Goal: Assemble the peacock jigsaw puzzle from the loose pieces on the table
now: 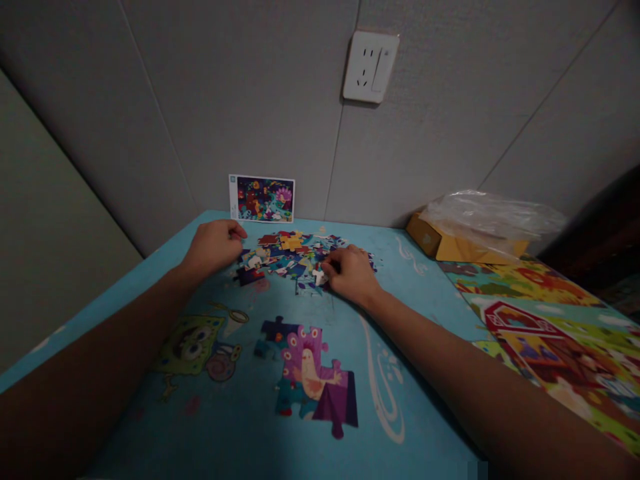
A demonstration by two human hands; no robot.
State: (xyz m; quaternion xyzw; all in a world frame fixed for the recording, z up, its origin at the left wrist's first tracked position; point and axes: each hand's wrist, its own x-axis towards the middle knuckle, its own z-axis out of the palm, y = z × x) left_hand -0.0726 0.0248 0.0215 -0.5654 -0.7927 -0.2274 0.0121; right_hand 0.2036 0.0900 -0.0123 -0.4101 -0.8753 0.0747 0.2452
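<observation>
A heap of loose jigsaw pieces (290,257) lies toward the back of the table. At its left edge rests my left hand (215,247), fingers curled in; what is under or between them, if anything, is hidden. My right hand (353,272) is at the heap's right front side, thumb and forefinger closed on a puzzle piece (319,275) with a white figure on it. Nearer to me lies a joined section of the jigsaw (310,373), showing a purple creature with several eyes. A picture card (265,199) of a colourful scene leans upright against the wall behind the heap.
A light-blue cartoon-printed tabletop (200,420) lies under everything. At the right are a yellow box (465,247) with clear plastic wrap (493,210) on it and a farm-scene picture (560,333). The grey wall (250,87) behind carries a white socket (371,67).
</observation>
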